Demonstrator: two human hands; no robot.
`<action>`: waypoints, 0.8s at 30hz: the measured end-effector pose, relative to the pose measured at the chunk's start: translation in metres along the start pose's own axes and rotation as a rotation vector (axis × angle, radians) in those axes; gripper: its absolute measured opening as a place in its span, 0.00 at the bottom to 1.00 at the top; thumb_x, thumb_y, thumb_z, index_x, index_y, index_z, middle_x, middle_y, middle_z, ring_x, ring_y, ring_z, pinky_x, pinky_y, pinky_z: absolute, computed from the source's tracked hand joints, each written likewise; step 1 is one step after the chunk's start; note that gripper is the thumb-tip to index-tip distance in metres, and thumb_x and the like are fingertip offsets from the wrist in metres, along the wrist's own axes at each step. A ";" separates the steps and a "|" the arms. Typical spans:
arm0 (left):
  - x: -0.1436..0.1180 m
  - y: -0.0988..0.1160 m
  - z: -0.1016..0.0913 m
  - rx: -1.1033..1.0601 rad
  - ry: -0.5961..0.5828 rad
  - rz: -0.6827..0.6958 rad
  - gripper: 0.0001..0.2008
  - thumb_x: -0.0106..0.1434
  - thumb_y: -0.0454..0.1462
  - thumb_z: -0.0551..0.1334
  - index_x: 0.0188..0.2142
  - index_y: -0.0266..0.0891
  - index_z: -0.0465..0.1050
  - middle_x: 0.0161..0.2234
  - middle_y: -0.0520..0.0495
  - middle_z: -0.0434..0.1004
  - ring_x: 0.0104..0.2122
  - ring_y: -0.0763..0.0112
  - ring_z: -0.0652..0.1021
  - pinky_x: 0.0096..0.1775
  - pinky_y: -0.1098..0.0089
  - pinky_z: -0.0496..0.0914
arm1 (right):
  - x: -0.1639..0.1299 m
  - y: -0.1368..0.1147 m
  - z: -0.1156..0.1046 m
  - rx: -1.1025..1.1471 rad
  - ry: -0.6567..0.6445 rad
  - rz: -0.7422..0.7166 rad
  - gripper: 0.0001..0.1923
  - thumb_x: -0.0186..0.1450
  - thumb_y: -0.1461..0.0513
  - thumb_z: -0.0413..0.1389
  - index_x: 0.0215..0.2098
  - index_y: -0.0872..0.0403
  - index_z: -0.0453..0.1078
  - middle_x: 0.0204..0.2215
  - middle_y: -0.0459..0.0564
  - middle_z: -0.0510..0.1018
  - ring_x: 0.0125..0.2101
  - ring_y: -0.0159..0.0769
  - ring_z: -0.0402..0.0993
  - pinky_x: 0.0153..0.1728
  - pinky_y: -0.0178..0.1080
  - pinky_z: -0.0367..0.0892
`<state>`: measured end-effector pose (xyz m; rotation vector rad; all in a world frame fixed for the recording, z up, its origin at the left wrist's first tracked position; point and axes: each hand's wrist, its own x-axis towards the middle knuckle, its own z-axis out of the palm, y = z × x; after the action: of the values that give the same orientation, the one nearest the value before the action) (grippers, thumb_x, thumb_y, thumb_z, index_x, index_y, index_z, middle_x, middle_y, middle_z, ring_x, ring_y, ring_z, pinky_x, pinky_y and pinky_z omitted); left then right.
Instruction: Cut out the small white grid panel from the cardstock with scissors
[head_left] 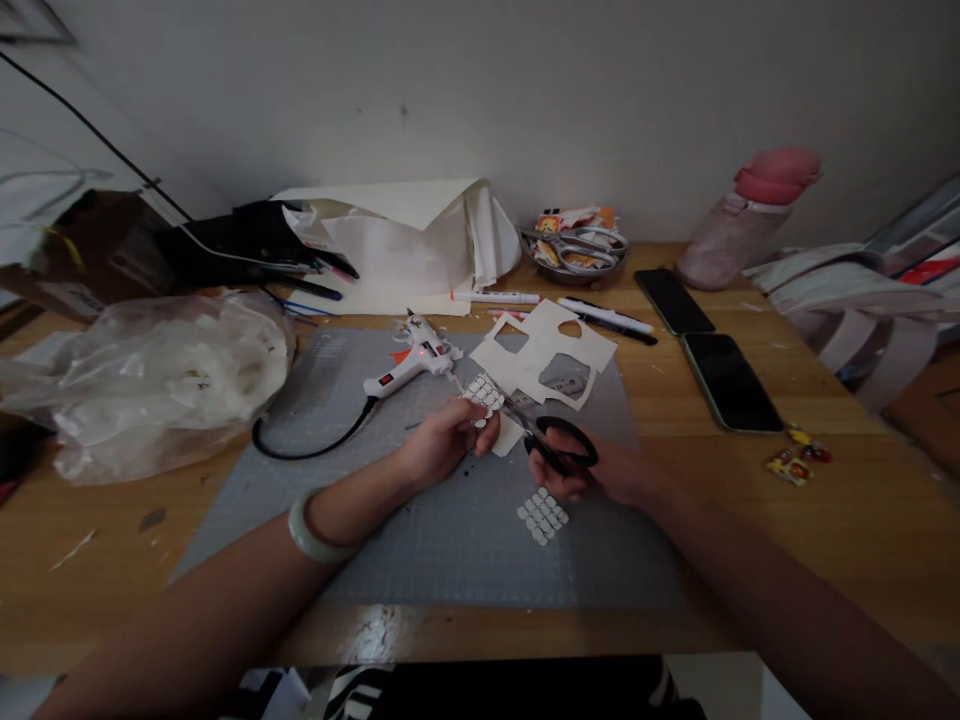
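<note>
My left hand (450, 440) pinches a small white paper cutout (484, 391) marked with a grid of rounded black-outlined shapes. Black-handled scissors (568, 445) sit in my right hand (566, 470), fingers through the loops, with the blades pointing at the cutout's edge. Whether the blades touch the paper I cannot tell. A similar white cutout (543, 516) lies on the grey cutting mat (442, 560) below my right hand. Beyond my hands lies a white paper sheet (544, 345) with several holes cut in it. A white glue gun (412, 362), its red light lit, rests left of the sheet.
A plastic bag (172, 380) lies at left. Markers (607, 318), a bowl (574, 250) with scissors and wrappers, and rolled paper (405, 240) are at the back. Two phones (733, 382), a pink-capped bottle (739, 230) and small wrapped sweets (791, 465) are at right. The glue gun's cable (315, 450) curls across the mat.
</note>
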<state>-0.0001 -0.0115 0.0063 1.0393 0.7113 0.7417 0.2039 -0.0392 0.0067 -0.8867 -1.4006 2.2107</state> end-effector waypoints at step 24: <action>0.002 -0.001 0.001 0.005 0.011 -0.005 0.16 0.54 0.42 0.57 0.14 0.37 0.63 0.14 0.52 0.61 0.18 0.76 0.63 0.26 0.69 0.58 | 0.003 -0.003 0.004 -0.070 0.105 -0.011 0.32 0.58 0.35 0.51 0.28 0.56 0.65 0.14 0.38 0.63 0.14 0.24 0.52 0.18 0.33 0.48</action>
<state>0.0021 -0.0112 0.0052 1.0382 0.7252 0.7425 0.1990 -0.0389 0.0096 -1.0012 -1.4371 2.0860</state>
